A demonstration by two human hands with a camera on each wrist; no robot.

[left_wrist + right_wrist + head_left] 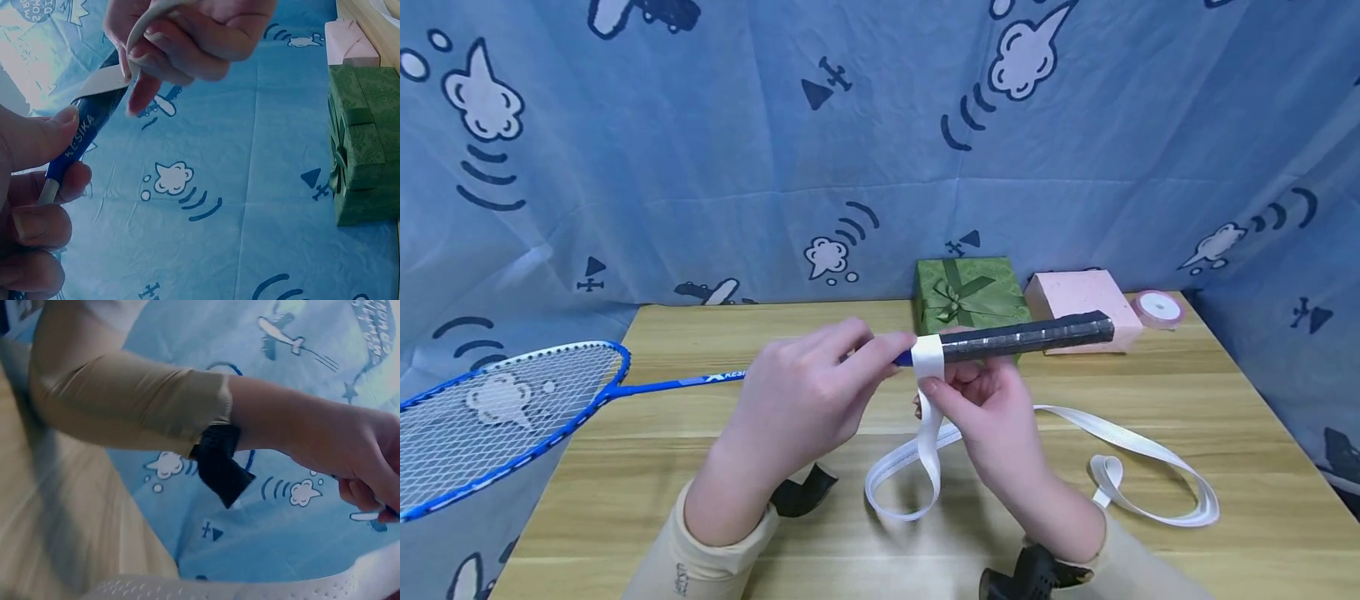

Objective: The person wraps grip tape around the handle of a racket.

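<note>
Above the wooden table (pixel 1150 392), the left hand (pixel 797 400) grips the racket (pixel 512 408) by its blue shaft while the right hand (pixel 992 408) pinches white tape (pixel 928 354) against the black handle (pixel 1030 336). Wrapping has just begun, I think; next the tape needs pulling tight and winding round

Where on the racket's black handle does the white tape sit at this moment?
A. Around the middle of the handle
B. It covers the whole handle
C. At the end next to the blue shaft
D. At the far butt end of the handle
C: the white tape circles the black handle only at its end beside the blue shaft, where the right hand pinches it.
</note>
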